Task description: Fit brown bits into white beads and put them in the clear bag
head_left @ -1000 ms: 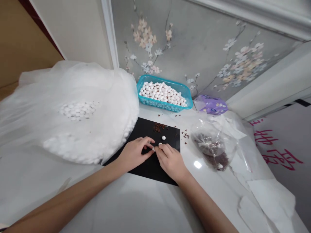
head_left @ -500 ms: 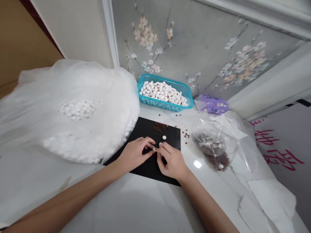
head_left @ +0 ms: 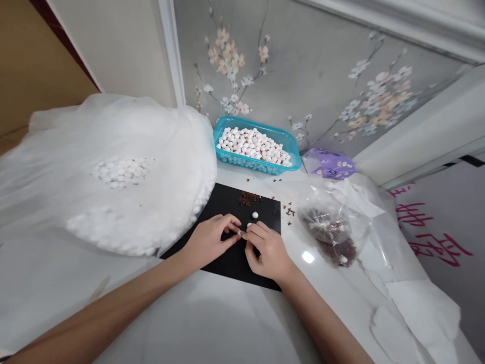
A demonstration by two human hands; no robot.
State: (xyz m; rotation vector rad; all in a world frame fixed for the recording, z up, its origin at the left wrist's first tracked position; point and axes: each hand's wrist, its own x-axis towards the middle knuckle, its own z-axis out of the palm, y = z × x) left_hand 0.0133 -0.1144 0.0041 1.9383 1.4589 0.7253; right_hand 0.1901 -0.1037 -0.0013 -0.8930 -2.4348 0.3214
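Observation:
Over a black mat (head_left: 222, 202) my two hands meet at the fingertips. My left hand (head_left: 208, 241) pinches a small white ball (head_left: 239, 232) between thumb and fingers, and most of the ball is covered. Against its right side press the closed fingertips of my right hand (head_left: 268, 250); whatever they hold is too small to make out. Just beyond my right fingers lies a loose white ball (head_left: 255, 215), with a second one partly hidden by the knuckles. A little heap of brown, twig-like bits (head_left: 248, 198) rests at the mat's far edge.
Behind the mat stands a blue basket (head_left: 261, 166) of white balls with brown bits. A big translucent bag (head_left: 151, 217) of white balls fills the left. To the right are a clear bag (head_left: 329, 227) of brown bits, a purple packet (head_left: 333, 164) and scattered brown bits (head_left: 290, 210).
Both hands keep nearly the same pose at the white ball. The whole view has shifted very slightly; nothing has been picked up or let go.

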